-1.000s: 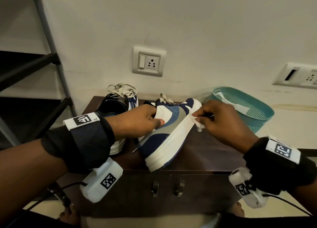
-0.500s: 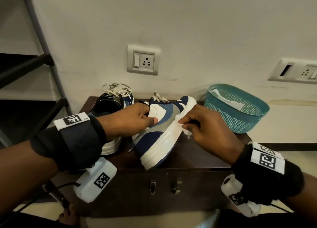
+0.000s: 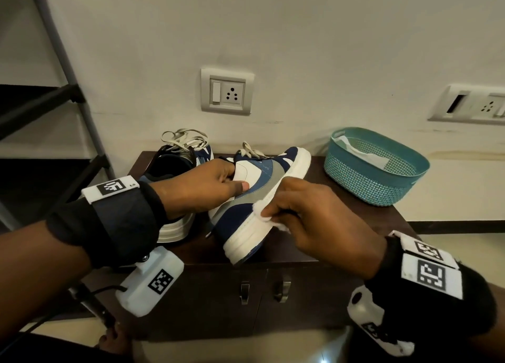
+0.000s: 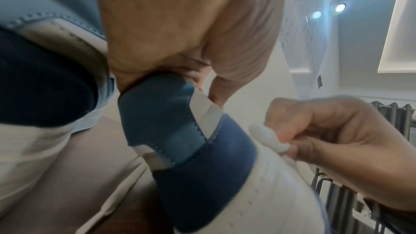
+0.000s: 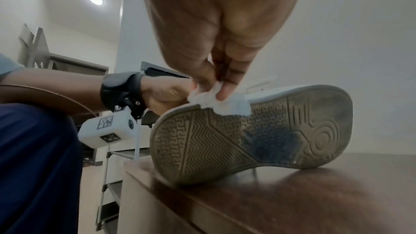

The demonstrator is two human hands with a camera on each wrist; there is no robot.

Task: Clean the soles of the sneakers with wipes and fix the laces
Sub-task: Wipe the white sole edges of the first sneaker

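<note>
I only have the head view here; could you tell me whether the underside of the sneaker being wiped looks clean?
Observer: No, the right wrist view shows the tread looking grimy, with a dark patch mid-sole.
Operator: Thank you. Does the wipe reach that tread?
Observer: Barely; the wipe, pinched by the right hand, sits on the sole's upper edge.
Operator: And is the sneaker lifted?
Observer: Its lower edge rests on the cabinet top.
</note>
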